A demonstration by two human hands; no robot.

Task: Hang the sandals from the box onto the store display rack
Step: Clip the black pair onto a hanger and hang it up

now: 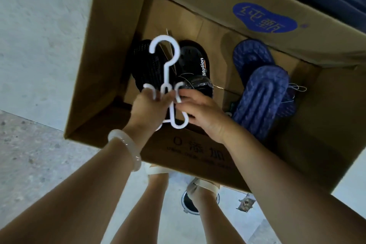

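Note:
An open cardboard box (111, 49) stands on the floor in front of me. Inside lie a pair of black sandals (195, 65), one marked "Motion", and a pair of dark blue sandals (261, 89) to their right. Above the box's near edge I hold a white plastic shoe hanger (167, 69), hook end pointing away from me. My left hand (148, 109) grips the hanger's lower part. My right hand (200, 113) pinches one of its small side hooks. No display rack is in view.
The box's far flap (267, 18) carries a blue logo. Pale concrete floor (35, 45) surrounds the box. My sandalled feet (202, 186) stand just below the box's near wall, with a round floor drain (190, 202) and a scrap of debris beside them.

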